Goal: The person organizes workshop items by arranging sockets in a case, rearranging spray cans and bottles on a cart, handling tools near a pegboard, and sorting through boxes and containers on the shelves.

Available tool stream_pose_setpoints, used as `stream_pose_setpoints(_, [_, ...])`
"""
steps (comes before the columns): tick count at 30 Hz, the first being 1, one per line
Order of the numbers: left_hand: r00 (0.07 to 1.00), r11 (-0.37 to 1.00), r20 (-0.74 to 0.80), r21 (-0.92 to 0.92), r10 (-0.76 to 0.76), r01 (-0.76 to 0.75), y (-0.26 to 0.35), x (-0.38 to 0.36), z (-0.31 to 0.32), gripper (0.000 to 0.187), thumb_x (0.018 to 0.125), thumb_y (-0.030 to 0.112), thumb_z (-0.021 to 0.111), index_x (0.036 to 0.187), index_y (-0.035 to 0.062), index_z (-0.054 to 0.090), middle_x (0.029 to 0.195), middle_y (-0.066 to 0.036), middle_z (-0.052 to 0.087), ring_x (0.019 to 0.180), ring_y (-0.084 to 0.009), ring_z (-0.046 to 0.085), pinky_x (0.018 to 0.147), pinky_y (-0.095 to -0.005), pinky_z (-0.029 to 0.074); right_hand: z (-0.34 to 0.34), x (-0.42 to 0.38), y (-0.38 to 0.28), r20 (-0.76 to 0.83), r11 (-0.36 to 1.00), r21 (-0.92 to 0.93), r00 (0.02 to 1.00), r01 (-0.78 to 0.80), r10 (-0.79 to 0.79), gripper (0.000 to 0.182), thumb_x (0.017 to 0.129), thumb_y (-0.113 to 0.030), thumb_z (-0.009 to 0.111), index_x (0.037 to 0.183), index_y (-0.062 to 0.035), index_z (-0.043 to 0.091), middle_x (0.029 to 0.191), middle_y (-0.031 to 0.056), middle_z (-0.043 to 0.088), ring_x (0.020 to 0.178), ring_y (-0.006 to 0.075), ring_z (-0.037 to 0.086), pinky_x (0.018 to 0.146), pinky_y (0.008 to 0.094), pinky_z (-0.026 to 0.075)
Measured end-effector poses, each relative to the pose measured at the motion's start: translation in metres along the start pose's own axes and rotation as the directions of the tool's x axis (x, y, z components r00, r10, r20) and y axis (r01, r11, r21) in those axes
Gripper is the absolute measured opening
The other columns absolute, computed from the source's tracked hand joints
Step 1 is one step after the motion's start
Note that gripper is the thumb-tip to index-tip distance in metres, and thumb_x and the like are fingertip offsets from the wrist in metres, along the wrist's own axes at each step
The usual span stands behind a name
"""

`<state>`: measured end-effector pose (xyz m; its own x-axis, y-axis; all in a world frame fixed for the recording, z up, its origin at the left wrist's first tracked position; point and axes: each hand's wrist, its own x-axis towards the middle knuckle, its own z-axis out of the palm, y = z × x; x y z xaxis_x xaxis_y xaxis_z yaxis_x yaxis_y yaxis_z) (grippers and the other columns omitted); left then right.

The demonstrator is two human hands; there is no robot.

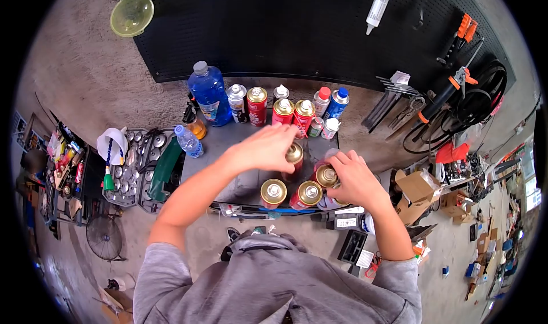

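My left hand (268, 148) curls its thumb and fingers around the gold top of a spray can (295, 153) near the middle of the dark cart top (228, 178). To the right, my right hand (358, 180) is closed around another gold-topped spray can (326, 176). A red spray can (307, 194) and a further gold-topped can (273, 193) stand at the near edge. Part of one more can lies hidden under my right hand. Behind my left hand are red cans (283, 111), with one red can (304, 112) close to its fingertips.
Along the back stand a blue fluid jug (209, 93), several more cans and a blue-capped can (337, 102). A small water bottle (188, 141) and an amber spray bottle (195, 124) are at left. Beside the cart lies a socket tool case (128, 170); a black pegboard (274, 33) hangs behind.
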<state>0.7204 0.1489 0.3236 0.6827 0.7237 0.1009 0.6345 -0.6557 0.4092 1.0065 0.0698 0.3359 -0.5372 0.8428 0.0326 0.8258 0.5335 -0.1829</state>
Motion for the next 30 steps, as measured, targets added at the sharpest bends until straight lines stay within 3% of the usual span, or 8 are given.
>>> stream_pose_setpoints(3, [0.985,0.971,0.006,-0.169,-0.170,0.168,-0.025,-0.007,-0.034,0.080,0.074,0.029,0.088,0.139,-0.0053,0.057,0.129,-0.026,0.070,0.127,-0.0384,0.066,0.110,-0.0448,0.053,0.002,0.002,0.004,0.012,1.000,0.010,1.000,0.011,-0.011,0.063,0.071,-0.026,0.087,0.129,-0.0081,0.070,0.126,0.0106,0.066,0.118,0.0370,0.059,0.103,0.0481,0.052])
stream_pose_setpoints(6, [0.954,0.932,-0.006,-0.216,-0.299,0.291,-0.048,-0.012,-0.054,0.084,0.074,0.030,0.087,0.143,-0.0062,0.054,0.131,-0.027,0.069,0.129,-0.0385,0.065,0.111,-0.0443,0.052,0.006,0.007,0.011,-0.017,0.997,0.060,0.999,0.049,-0.048,0.062,0.069,-0.024,0.087,0.125,-0.0075,0.070,0.124,0.0113,0.067,0.112,0.0379,0.059,0.102,0.0474,0.052])
stream_pose_setpoints(12, [0.899,0.911,-0.168,0.019,-0.404,0.412,-0.099,-0.004,-0.027,0.089,0.075,0.036,0.085,0.144,-0.0085,0.051,0.136,-0.031,0.067,0.133,-0.0432,0.064,0.114,-0.0461,0.051,-0.010,0.025,0.008,-0.035,0.995,0.103,0.999,0.017,-0.014,0.059,0.072,-0.029,0.087,0.124,-0.0045,0.072,0.124,0.0140,0.068,0.117,0.0382,0.060,0.105,0.0475,0.052])
stream_pose_setpoints(15, [0.887,0.908,-0.209,-0.008,-0.412,0.420,-0.113,-0.002,-0.018,0.088,0.075,0.037,0.086,0.142,-0.0064,0.050,0.130,-0.030,0.070,0.129,-0.0452,0.065,0.111,-0.0483,0.052,-0.017,0.038,0.001,-0.126,0.992,0.129,0.992,0.013,0.004,0.060,0.073,-0.029,0.086,0.125,-0.0019,0.071,0.122,0.0180,0.068,0.118,0.0404,0.061,0.107,0.0480,0.052])
stream_pose_setpoints(19, [0.850,0.877,-0.251,0.008,-0.464,0.481,-0.099,0.003,-0.019,0.084,0.075,0.038,0.087,0.138,-0.0034,0.050,0.125,-0.029,0.071,0.124,-0.0463,0.066,0.107,-0.0534,0.051,-0.018,0.063,-0.006,-0.117,0.994,0.094,0.991,-0.046,0.057,0.063,0.075,-0.033,0.086,0.127,-0.0011,0.071,0.121,0.0212,0.068,0.119,0.0416,0.061,0.107,0.0492,0.052])
stream_pose_setpoints(24, [0.873,0.899,-0.262,0.043,-0.411,0.436,-0.097,0.009,-0.018,0.078,0.077,0.035,0.086,0.137,-0.0009,0.051,0.125,-0.029,0.072,0.128,-0.0450,0.063,0.110,-0.0549,0.047,-0.014,0.081,-0.005,-0.086,0.988,0.046,0.984,-0.150,0.154,0.070,0.075,-0.035,0.086,0.133,-0.0009,0.069,0.122,0.0224,0.068,0.124,0.0426,0.061,0.108,0.0510,0.052])
stream_pose_setpoints(27, [0.958,0.957,-0.072,0.064,-0.277,0.282,-0.105,0.013,-0.030,0.075,0.078,0.027,0.084,0.140,0.0034,0.051,0.131,-0.023,0.069,0.131,-0.0427,0.056,0.111,-0.0546,0.043,-0.009,0.083,-0.001,-0.064,0.980,0.029,0.978,-0.199,0.201,0.073,0.075,-0.037,0.087,0.135,-0.0001,0.069,0.123,0.0229,0.068,0.125,0.0430,0.061,0.108,0.0520,0.052])
stream_pose_setpoints(30, [0.983,0.973,0.035,0.151,-0.179,0.172,-0.108,0.021,-0.036,0.073,0.078,0.024,0.083,0.141,0.0067,0.051,0.137,-0.017,0.067,0.135,-0.0396,0.052,0.113,-0.0554,0.041,-0.003,0.080,-0.002,-0.069,0.973,0.018,0.970,-0.232,0.232,0.072,0.074,-0.039,0.088,0.131,0.0013,0.071,0.123,0.0232,0.068,0.123,0.0429,0.062,0.107,0.0523,0.053])
